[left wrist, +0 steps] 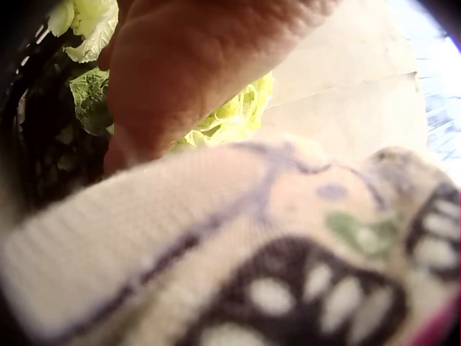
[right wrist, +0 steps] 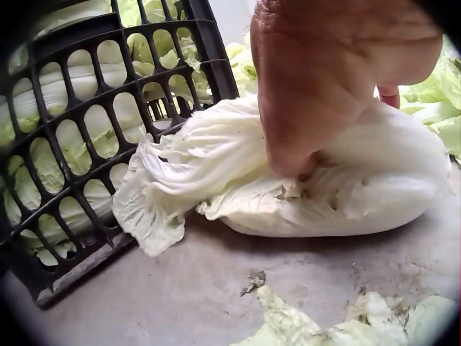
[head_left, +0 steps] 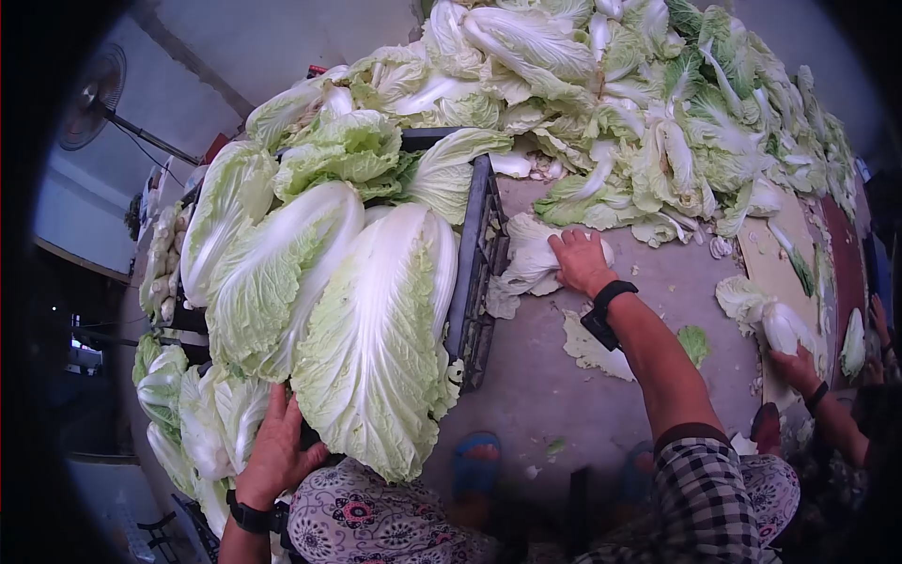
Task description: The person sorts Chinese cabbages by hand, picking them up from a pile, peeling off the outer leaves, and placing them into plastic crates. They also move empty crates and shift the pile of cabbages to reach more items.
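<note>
My right hand [head_left: 583,260] grips a pale napa cabbage [right wrist: 382,173] that lies on its side on the floor, its leafy end toward the crate. In the right wrist view the fingers come down over its upper side, and the far fingertips are mostly hidden. Beside my lap, my left hand [head_left: 278,451] has its fingers spread at the lower edge of the big napa cabbages [head_left: 371,329] piled in a black plastic crate [head_left: 479,273]. The left wrist view shows mostly the heel of that hand [left wrist: 187,72] and patterned cloth [left wrist: 216,238].
A large heap of cabbages and leaves [head_left: 658,122] rises behind. Loose leaves [head_left: 597,348] lie on the floor [head_left: 526,404]. On the right, another person's hand [head_left: 797,368] touches a cabbage [head_left: 787,329]. More cabbages [head_left: 202,414] stand left of the crate, and a fan [head_left: 92,94] is farther back.
</note>
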The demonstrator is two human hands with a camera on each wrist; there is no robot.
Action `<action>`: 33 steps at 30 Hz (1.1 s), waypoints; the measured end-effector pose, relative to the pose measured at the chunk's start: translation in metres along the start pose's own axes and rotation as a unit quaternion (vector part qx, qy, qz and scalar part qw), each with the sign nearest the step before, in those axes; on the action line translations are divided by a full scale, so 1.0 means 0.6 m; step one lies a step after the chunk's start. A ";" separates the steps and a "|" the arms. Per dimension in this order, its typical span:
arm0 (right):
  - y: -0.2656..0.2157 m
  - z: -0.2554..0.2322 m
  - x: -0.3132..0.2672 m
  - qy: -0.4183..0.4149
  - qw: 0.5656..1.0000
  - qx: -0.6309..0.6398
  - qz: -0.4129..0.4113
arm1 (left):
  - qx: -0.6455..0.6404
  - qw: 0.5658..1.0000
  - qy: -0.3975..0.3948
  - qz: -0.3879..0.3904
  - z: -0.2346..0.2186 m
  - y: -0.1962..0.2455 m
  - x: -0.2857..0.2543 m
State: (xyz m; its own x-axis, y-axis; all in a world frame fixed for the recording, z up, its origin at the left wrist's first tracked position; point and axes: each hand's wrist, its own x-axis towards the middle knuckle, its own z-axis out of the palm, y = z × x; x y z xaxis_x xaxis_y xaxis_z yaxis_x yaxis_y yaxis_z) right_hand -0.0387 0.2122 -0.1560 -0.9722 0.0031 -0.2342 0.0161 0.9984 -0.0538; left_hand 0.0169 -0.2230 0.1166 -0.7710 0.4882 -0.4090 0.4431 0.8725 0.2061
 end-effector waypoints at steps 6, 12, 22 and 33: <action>-0.027 -0.036 -0.029 -0.038 0.998 0.043 0.013 | -0.015 1.000 0.007 0.007 0.009 -0.014 -0.001; 0.067 -0.134 -0.161 -0.314 0.902 0.264 0.137 | 0.009 0.999 0.036 0.038 0.020 -0.020 0.003; 0.252 -0.203 -0.202 0.130 0.508 0.827 0.203 | -0.018 0.997 0.055 0.041 0.015 -0.007 -0.002; 0.086 0.011 -0.318 -0.224 0.973 0.034 0.048 | -0.050 0.997 0.060 0.028 0.030 -0.004 0.002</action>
State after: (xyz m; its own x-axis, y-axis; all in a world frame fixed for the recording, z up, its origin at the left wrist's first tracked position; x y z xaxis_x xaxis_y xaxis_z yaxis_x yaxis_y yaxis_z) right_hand 0.1492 0.2631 -0.1207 -0.7664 0.0564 -0.6399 0.1318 0.9888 -0.0707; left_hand 0.0233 -0.2247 0.0994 -0.7985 0.5298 -0.2858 0.4435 0.8388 0.3157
